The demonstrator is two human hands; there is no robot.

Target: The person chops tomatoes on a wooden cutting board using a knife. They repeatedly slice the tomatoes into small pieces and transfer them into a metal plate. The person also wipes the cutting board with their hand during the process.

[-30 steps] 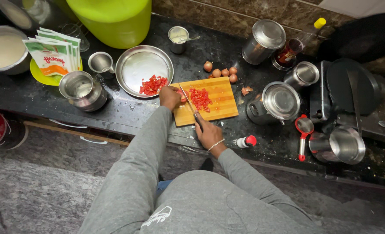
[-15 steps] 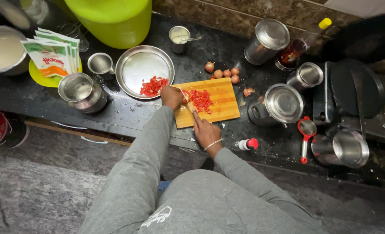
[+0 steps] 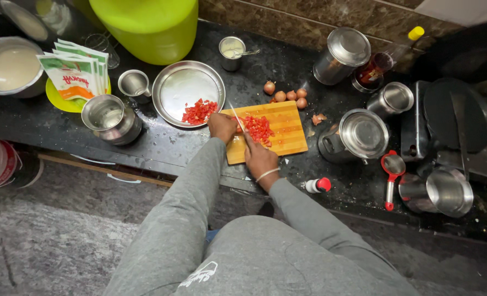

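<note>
A wooden cutting board (image 3: 287, 140) lies on the dark counter with a pile of chopped red tomato (image 3: 260, 129) on it. My right hand (image 3: 260, 159) grips a knife (image 3: 237, 116) whose blade points up and left across the board. My left hand (image 3: 221, 125) rests on the board's left end, beside the blade. Just left of the board sits a round steel plate (image 3: 186, 90) holding more chopped tomato (image 3: 199, 111) at its near rim.
Small onions (image 3: 285, 95) lie behind the board. Steel pots (image 3: 110, 118), cups (image 3: 134, 83), canisters (image 3: 342, 55) and a kettle-like pot (image 3: 361, 134) crowd the counter. A lime-green bucket (image 3: 150, 24) and white packets (image 3: 73, 71) stand at left, a red-handled strainer (image 3: 391, 175) at right.
My hands and the knife have shifted slightly on the board; the view has moved a little. The tomato piles look the same.
</note>
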